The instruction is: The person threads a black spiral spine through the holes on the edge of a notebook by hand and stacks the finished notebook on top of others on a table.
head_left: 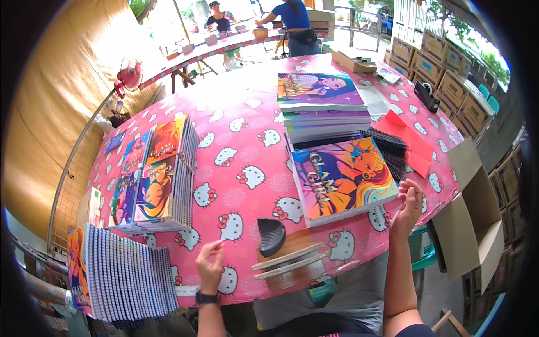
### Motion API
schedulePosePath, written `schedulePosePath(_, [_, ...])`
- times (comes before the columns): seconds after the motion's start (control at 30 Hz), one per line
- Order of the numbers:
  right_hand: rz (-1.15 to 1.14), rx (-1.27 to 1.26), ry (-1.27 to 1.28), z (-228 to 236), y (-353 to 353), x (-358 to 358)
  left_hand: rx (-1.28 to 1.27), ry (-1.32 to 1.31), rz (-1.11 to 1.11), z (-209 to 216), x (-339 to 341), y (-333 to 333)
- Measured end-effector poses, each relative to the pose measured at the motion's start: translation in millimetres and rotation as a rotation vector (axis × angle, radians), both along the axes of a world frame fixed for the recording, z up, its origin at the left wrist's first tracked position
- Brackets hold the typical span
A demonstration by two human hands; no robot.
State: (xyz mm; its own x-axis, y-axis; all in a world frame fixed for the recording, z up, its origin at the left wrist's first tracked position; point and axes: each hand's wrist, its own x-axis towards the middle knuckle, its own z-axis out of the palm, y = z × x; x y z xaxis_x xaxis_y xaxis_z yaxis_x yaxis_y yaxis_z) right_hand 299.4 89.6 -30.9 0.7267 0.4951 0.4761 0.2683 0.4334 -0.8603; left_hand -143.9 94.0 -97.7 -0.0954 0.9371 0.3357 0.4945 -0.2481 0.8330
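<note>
My left hand (pixel 210 264), with a dark watch on its wrist, hovers over the pink table's front part, its fingers loosely bent and holding nothing. My right hand (pixel 409 209) is beside the right edge of a stack of colourful illustrated notebooks (pixel 345 180), fingers apart; whether it touches them I cannot tell. Black spiral binding coils (pixel 388 147) lie right of that stack. Between my hands, a wooden board with pale strips (pixel 289 261) bears a curved black piece (pixel 272 237). Behind the near stack stands another notebook pile (pixel 320 92).
Spiral-bound notebooks stand in stacks (pixel 160 180) on the left, with a long row (pixel 129 278) at the front left corner. A red sheet (pixel 412 147) and tape dispenser (pixel 426 96) lie at right. An open carton (pixel 469 219) stands beside the table. Two people work farther back.
</note>
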Motion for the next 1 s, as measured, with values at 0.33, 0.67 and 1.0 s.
schedulePosePath(0.33, [-0.164,-0.26,-0.045,-110.8,-39.6,-22.8,-0.148,-0.455,-0.309,-17.9,33.6,97.7])
schedulePosePath(0.67, [-0.336,-0.343,-0.208,-116.2,-35.3,-14.9,-0.197,-0.416,-0.442,-6.8,46.5,85.3])
schedulePosePath(1.0, [-0.36,-0.376,-0.333,-128.0,-27.9,-3.8,-0.129,-0.437,-0.364,-15.7,54.8,90.4])
